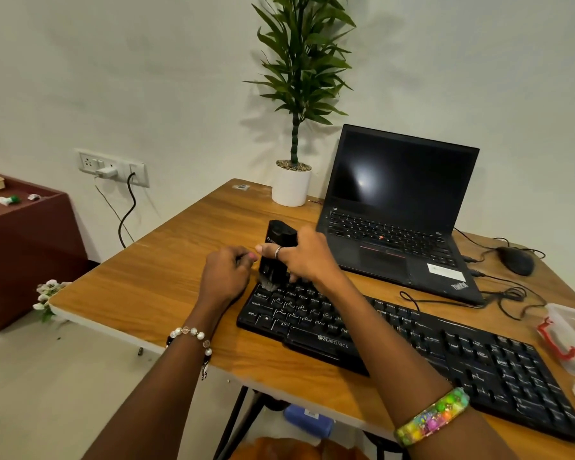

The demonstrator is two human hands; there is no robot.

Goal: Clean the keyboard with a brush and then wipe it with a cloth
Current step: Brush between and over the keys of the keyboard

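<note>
Surface: wooden table (166, 283) against a pale wall.
Keyboard: black keyboard (412, 346) lies slantwise on the table, near edge.
Brush: black brush (274, 252) stands upright, bristles on the keyboard's far left corner.
Right hand: right hand (304, 257) grips the brush body, fingers curled round it.
Left hand: left hand (226, 273) rests just beside the brush, fingers curled; whether it pinches anything is unclear.
Behind: open laptop (402, 207), potted plant (294, 134), mouse (515, 260).
</note>
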